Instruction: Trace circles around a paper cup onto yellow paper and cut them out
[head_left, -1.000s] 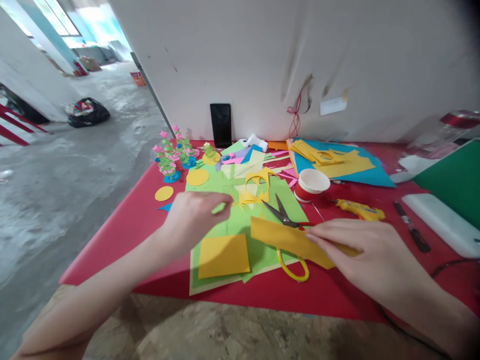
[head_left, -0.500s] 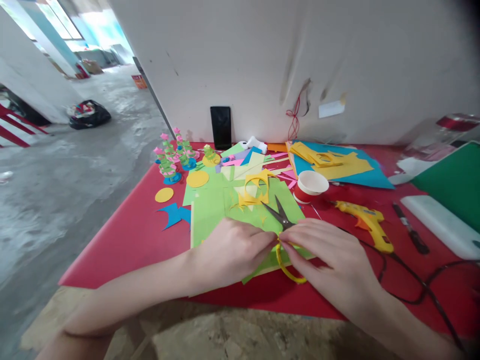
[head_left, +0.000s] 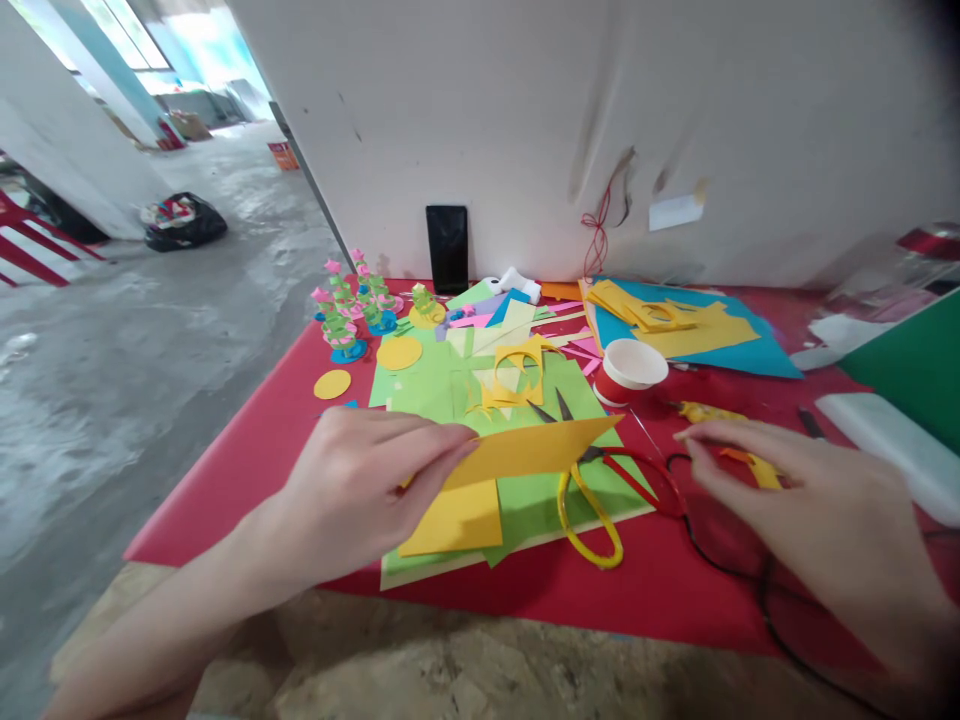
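Observation:
My left hand [head_left: 375, 480] pinches a yellow paper piece [head_left: 547, 447] by its left end, holding it above the green sheets [head_left: 540, 515]. Beneath it lies another yellow paper [head_left: 457, 520]. Scissors with one yellow and one red handle [head_left: 590, 520] rest partly open on the green sheets and red surface. My right hand [head_left: 795, 500] hovers at the right over the yellow glue gun [head_left: 709, 412], thumb and forefinger close together; whether anything is between their tips is too small to tell.
A red and white paper cup [head_left: 628, 372] stands behind the scissors. Small pink and green paper plants [head_left: 341, 320] stand at the back left. A black phone [head_left: 448, 250] leans on the wall. A black cable [head_left: 765, 600] runs at the right.
My hands have moved apart, the left to the left and the right to the right. A yellow paper piece now shows in my left hand, and the scissors' handles are uncovered.

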